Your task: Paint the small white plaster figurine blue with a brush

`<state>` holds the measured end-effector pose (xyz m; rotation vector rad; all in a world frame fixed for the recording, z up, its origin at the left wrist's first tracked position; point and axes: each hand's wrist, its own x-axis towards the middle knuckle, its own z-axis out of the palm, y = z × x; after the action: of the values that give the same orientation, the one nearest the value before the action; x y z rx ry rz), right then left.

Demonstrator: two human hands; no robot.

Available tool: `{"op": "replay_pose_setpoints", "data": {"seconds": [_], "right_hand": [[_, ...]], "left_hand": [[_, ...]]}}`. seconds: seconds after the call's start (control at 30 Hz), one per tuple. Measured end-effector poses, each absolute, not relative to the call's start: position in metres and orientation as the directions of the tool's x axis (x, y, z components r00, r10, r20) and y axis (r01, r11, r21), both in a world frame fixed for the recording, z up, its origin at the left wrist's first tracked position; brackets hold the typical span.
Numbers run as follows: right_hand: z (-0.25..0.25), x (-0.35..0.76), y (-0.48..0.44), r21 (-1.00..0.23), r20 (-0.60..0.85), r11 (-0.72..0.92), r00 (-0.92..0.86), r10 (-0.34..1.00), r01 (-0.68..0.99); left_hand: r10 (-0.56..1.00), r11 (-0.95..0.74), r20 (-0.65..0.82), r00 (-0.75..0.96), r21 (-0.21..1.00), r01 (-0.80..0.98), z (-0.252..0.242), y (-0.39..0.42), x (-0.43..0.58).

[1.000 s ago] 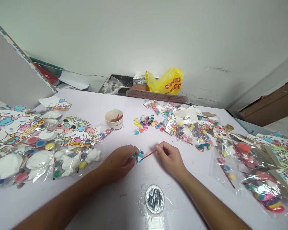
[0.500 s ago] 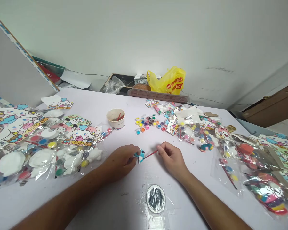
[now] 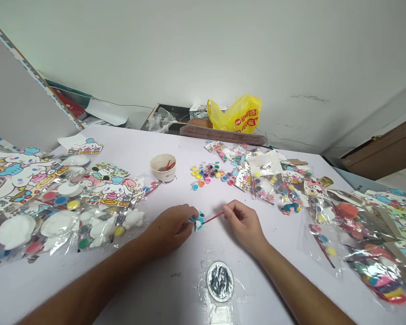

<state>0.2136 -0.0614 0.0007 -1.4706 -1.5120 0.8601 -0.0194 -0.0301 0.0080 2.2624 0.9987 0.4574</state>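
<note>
Between the fingers of my left hand (image 3: 174, 225) is a small white figurine (image 3: 199, 219) with blue paint and dark spots; my fingertips cover its left part. My right hand (image 3: 242, 221) pinches a thin red paintbrush (image 3: 218, 216) near its far end. The brush slants down to the left, its dark tip at the figurine's right side. Beyond my hands lie several small paint pots (image 3: 211, 174) in many colours. A paper cup (image 3: 163, 168) with red sticks leaning in it stands to their left.
Bagged white plaster figures with paints (image 3: 101, 225) cover the table's left side. More packets (image 3: 267, 187) and a painted figure (image 3: 291, 207) lie on the right. A round, silver-rimmed piece (image 3: 220, 280) is taped down in front. A yellow plastic bag (image 3: 238, 115) is behind the table.
The figurine has turned slightly in my left fingers, and the brush tip has shifted a little up and to the right along its side. Everything else stays put.
</note>
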Motion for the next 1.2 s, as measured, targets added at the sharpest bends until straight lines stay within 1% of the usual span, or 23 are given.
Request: {"op": "replay_pose_setpoints", "data": {"seconds": [0.33, 0.47, 0.8, 1.07, 1.2], "right_hand": [[0.0002, 0.2117, -0.0620, -0.889, 0.118, 0.092, 0.031, 0.992, 0.449], [0.0008, 0.2118, -0.0626, -0.880, 0.154, 0.111, 0.056, 0.987, 0.463], [0.0032, 0.2115, -0.0644, -0.840, 0.179, 0.140, 0.025, 0.983, 0.524], [0.0008, 0.2147, -0.0623, -0.856, 0.144, 0.130, -0.010, 0.989, 0.501], [0.0016, 0.2175, -0.0618, -0.855, 0.165, 0.128, 0.030, 0.986, 0.502]], "left_hand": [[0.749, -0.530, 0.069, 0.659, 0.660, 0.533, 0.0084, -0.0302, -0.0188], [0.745, -0.530, 0.067, 0.664, 0.663, 0.528, 0.0074, -0.0298, -0.0186], [0.744, -0.538, 0.077, 0.664, 0.658, 0.527, 0.0067, -0.0293, -0.0191], [0.745, -0.539, 0.082, 0.662, 0.659, 0.525, 0.0051, -0.0298, -0.0197], [0.746, -0.535, 0.082, 0.661, 0.665, 0.521, 0.0048, -0.0291, -0.0192]]}}
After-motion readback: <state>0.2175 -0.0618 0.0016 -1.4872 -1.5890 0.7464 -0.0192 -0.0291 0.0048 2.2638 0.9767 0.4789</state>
